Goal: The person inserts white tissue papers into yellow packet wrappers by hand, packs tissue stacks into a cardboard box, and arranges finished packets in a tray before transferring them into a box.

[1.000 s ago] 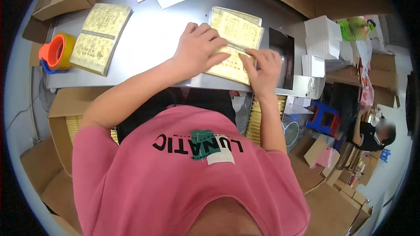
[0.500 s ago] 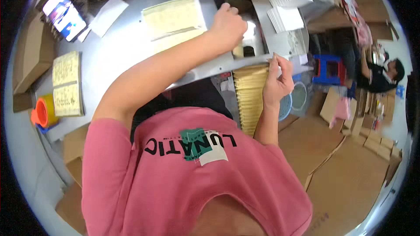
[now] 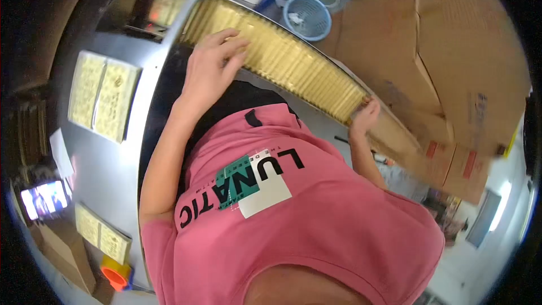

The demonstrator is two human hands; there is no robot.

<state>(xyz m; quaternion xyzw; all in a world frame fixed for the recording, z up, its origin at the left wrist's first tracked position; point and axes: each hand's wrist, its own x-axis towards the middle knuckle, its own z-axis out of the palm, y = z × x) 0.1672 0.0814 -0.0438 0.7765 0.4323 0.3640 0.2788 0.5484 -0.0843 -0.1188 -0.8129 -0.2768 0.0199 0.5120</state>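
A long row of yellow packets (image 3: pixel 293 59), packed on edge in a cardboard box, runs diagonally beside my lap. Over its upper left part is my left hand (image 3: pixel 217 62), with fingers and thumb apart and nothing visible between them. My right hand (image 3: pixel 366 116) is at the row's lower right end, its fingers curled together against the last packets; what they grip is too small to make out. Yellow printed stacks (image 3: pixel 117 101) lie on the metal table (image 3: pixel 149 87) at the left. A smaller pair (image 3: pixel 103 234) lies farther down.
A lit phone (image 3: pixel 45 199) and white paper (image 3: pixel 61 152) are at the far left, near an orange and yellow tape holder (image 3: pixel 116 274). A dark opening (image 3: pixel 132 14) is in the table. Blue basket (image 3: pixel 306 17) and large cardboard sheets (image 3: pixel 384 39) are beyond the row.
The view has swung toward the box on the right. Both hands have left the table; my left hand is now over the packet row and my right hand at its far end.
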